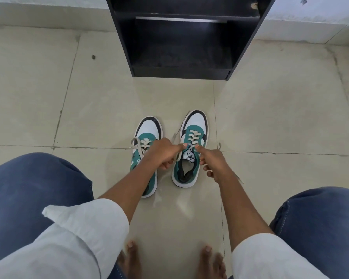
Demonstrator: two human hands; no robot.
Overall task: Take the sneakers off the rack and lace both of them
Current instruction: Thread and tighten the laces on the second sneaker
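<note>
Both hands, left (161,153) and right (212,161), pinch the right sneaker's (191,150) lace (193,135); rack (181,37) holds nothing.

Place: home, prob. entryway or hall corner
Floor (270,117): large beige glazed tiles w/ worn grout lines, a few specks of dirt
Wall (38,9): pale, w/ low tiled skirting at floor edge
Rack (181,49): small black shoe rack w/ open shelves, stands against wall
Person: barefoot, bare toes (131,256) on tiles, jeans + white rolled sleeves, casual indoor dress
Sneakers (193,137): pair set on floor just in front of rack
</note>
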